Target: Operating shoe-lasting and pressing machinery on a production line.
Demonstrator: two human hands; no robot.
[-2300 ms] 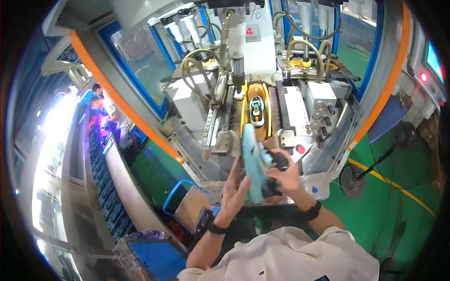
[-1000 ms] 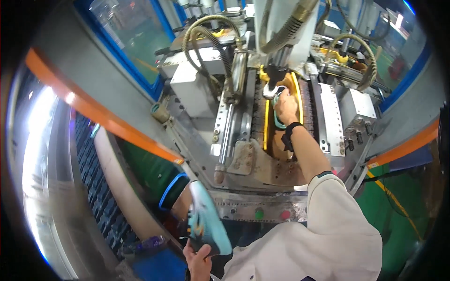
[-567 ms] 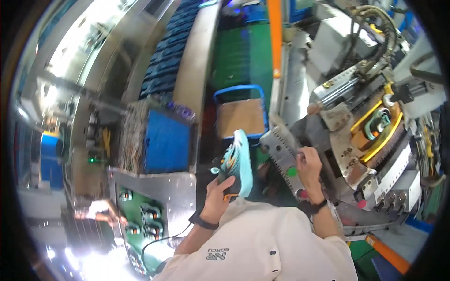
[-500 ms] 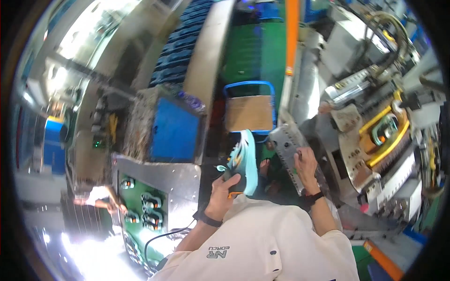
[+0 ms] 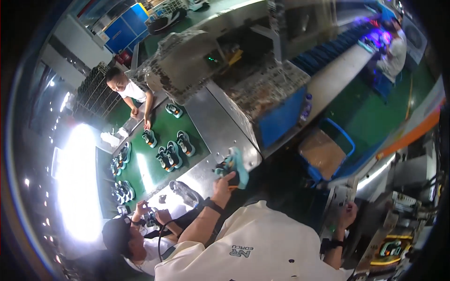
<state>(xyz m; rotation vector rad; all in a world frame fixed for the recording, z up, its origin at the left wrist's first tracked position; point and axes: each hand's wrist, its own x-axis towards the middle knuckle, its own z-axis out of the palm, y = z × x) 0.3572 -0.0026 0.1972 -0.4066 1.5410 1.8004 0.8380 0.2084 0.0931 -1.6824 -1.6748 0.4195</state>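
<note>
My left hand (image 5: 223,185) is closed around the heel end of a teal and black sneaker (image 5: 234,166), its toe pointing up and away from me. The shoe is in the air beside the rounded corner of a metal table edge. My right hand (image 5: 347,215) is at the right, next to a grey metal control panel (image 5: 336,200). Its fingers are loosely bent and I see nothing in them; whether they touch the panel is unclear.
On the left, a green conveyor belt (image 5: 154,180) carries several sneakers (image 5: 185,143). One person (image 5: 133,93) reaches over its far side; another (image 5: 136,239) handles a shoe nearby. A blue-framed cart (image 5: 323,152) stands ahead. At right a machine holds a shoe (image 5: 390,248) within yellow bars.
My view has swung left, bringing the belt and the workers into sight. The sneaker stays in my left hand. My right hand remains by the panel.
</note>
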